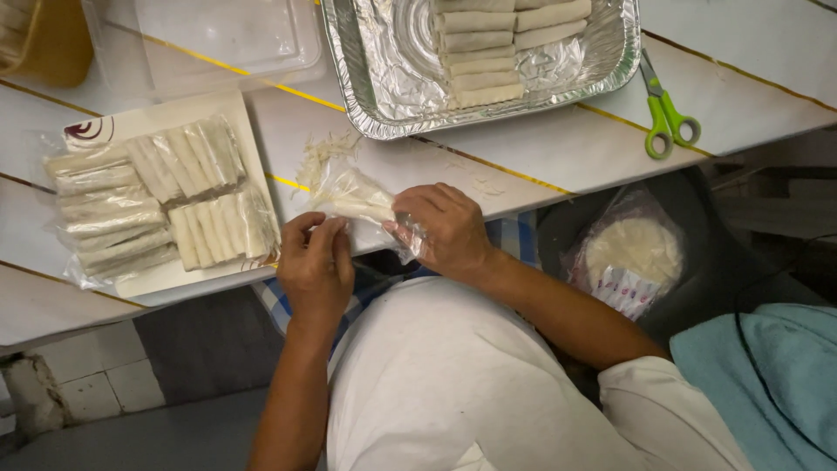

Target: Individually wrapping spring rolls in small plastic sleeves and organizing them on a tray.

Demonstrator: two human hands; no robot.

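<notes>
A small clear plastic bag [353, 196] with pale spring rolls inside lies at the white table's near edge. My left hand [316, 266] pinches the bag's near end. My right hand [443, 228] grips its right side, with plastic bunched under the fingers. To the left, a white tray [131, 122] carries several clear bags packed with the same rolls [153, 205]. At the back stands a foil pan [375, 78] holding loose uncooked rolls [488, 48] in stacked rows.
Green-handled scissors [667, 118] lie right of the foil pan. A clear plastic lid [218, 39] sits at the back left beside a yellow container [52, 44]. A bag of round wrappers [632, 257] rests on a dark seat below the table. Shreds of filling [318, 153] dot the tabletop.
</notes>
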